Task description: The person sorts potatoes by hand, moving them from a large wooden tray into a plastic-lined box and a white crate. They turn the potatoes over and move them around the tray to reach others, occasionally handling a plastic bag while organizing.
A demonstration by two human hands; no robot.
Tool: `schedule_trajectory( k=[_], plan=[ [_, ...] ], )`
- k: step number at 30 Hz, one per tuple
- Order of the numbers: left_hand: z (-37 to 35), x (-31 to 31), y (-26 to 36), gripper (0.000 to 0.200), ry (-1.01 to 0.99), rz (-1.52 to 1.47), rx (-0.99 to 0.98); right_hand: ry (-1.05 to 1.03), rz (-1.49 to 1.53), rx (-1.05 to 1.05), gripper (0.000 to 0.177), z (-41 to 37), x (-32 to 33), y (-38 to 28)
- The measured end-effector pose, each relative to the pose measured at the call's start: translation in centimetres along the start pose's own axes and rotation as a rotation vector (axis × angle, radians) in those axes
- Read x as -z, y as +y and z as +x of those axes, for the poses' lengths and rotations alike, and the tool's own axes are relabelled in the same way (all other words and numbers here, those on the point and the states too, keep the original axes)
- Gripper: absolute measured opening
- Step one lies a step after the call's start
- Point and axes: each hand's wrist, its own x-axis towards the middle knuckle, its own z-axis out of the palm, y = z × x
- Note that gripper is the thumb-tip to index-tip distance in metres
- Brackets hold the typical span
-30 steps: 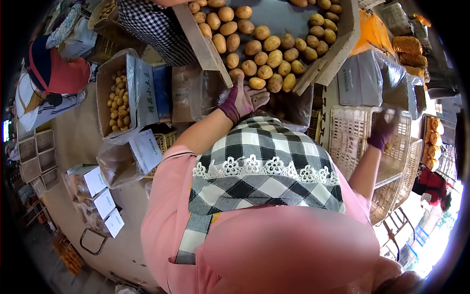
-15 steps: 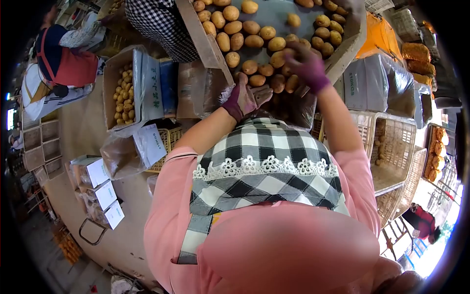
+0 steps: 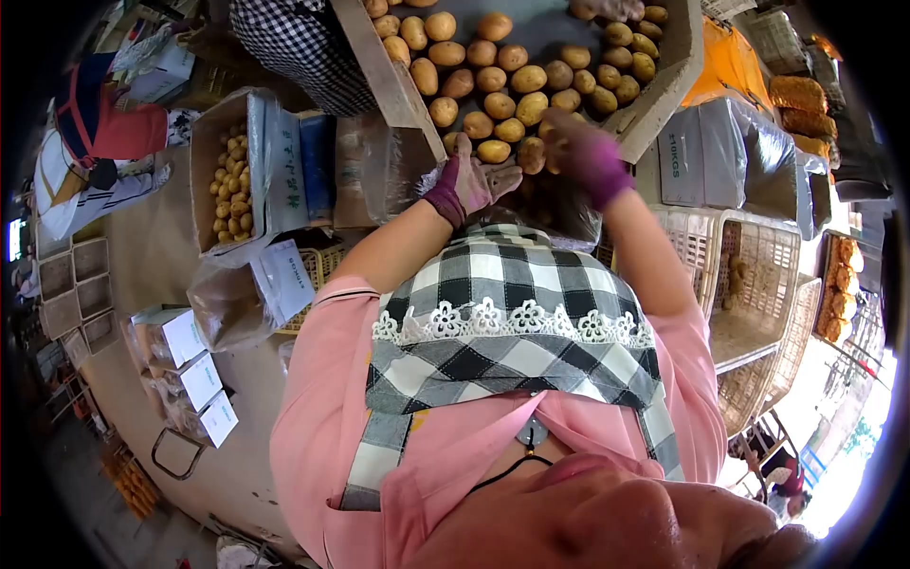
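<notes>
Many potatoes (image 3: 500,105) lie on a grey sorting tray (image 3: 545,33) with wooden side boards. At the tray's near lip, my left hand (image 3: 471,182), in a glove with a purple cuff, is open, thumb and fingers apart and nothing visible in it. My right hand (image 3: 580,154), gloved the same way, reaches over the lower right potatoes near the lip. Motion smears its fingers, so any grip is hidden. One potato (image 3: 531,155) lies right beside those fingers. Below the lip, a dark plastic-lined opening (image 3: 559,206) is partly covered by my hands.
Another person's gloved hand (image 3: 607,9) is at the tray's far edge. To the left stands a lined carton (image 3: 267,175) of potatoes; to the right, another lined carton (image 3: 701,161) and plastic crates (image 3: 758,284). A worker in a red apron (image 3: 133,133) is at far left.
Potatoes on the tray have shifted, several of them toward the lip. My right hand has moved slightly down and stays blurred. The other person's hand has appeared at the far edge.
</notes>
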Motion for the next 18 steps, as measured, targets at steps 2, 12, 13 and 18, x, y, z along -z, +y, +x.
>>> schedule_trajectory(
  k=[2, 12, 13, 18],
  plan=[
    [-0.7, -1.0, -0.4, 0.091, 0.050, 0.060, -0.067, -0.130, -0.146, 0.095, 0.037, 4.6, -5.4, -2.0],
    [-2.4, -1.8, -0.9, 0.067, 0.444, 0.044, -0.217, 0.442, 0.319, -0.044, 0.046, 2.9, 1.5, 2.4],
    [-2.3, -1.5, -0.9, 0.062, 0.396, 0.111, -0.217, 0.546, 0.333, -0.082, 0.050, 4.3, 2.7, 5.0],
    [-1.8, 1.9, -0.3, 0.042, 0.231, 0.322, -0.190, 0.242, -0.107, -0.495, 0.072, 12.5, 3.2, 6.3]
  ],
)
